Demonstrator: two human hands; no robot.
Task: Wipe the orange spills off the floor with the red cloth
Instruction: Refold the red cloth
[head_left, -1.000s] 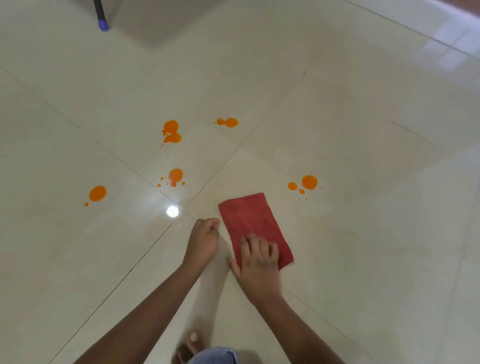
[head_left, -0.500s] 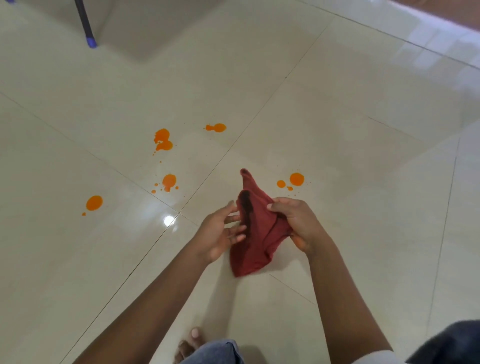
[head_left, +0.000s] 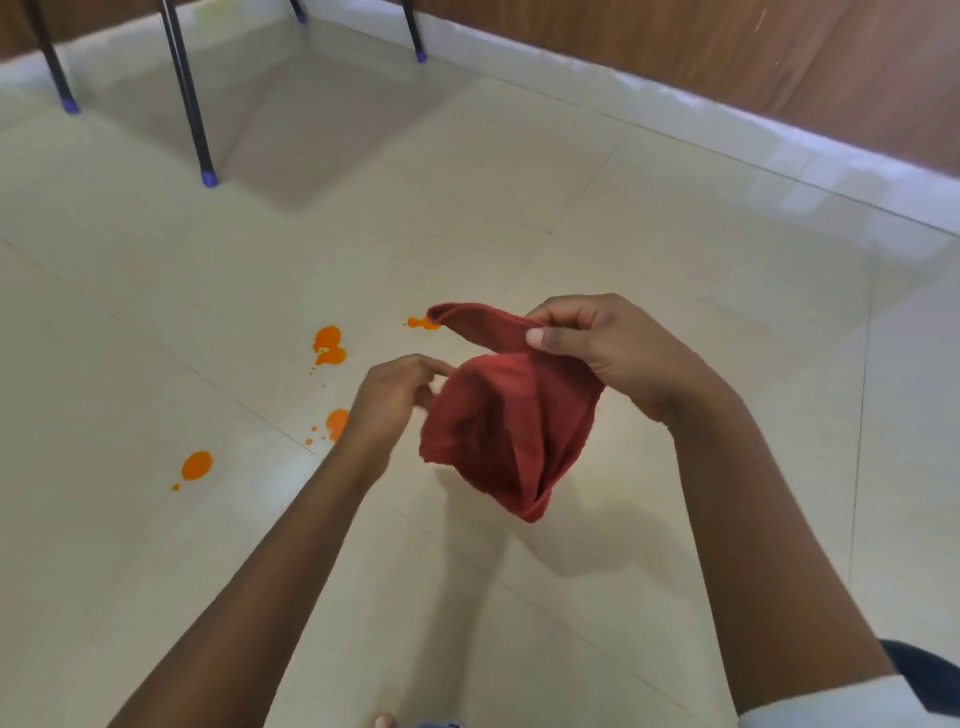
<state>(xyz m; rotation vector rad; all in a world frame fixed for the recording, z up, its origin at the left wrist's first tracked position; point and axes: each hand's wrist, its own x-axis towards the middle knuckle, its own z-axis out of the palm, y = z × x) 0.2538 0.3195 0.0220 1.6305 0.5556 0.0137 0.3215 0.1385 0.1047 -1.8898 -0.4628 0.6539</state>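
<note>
The red cloth (head_left: 506, 423) hangs crumpled in the air above the cream tiled floor. My right hand (head_left: 602, 351) pinches its upper edge between thumb and fingers. My left hand (head_left: 397, 397) holds the cloth's left side with curled fingers. Orange spills lie on the floor to the left: a double blot (head_left: 328, 345), a small one (head_left: 422, 323) half behind the cloth's tip, one (head_left: 336, 422) partly hidden by my left hand, and a round one (head_left: 196, 465) farthest left. A spill seen earlier on the right is hidden behind the cloth and hands.
Black chair legs with purple feet (head_left: 209, 179) stand at the back left. A white skirting and brown wall (head_left: 779, 62) run along the back right. My bare toe (head_left: 384, 721) shows at the bottom edge.
The cloth lay flat on the floor under my right hand; both hands picked it up and raised it higher. The view has tilted up, showing chair legs and the wall.
</note>
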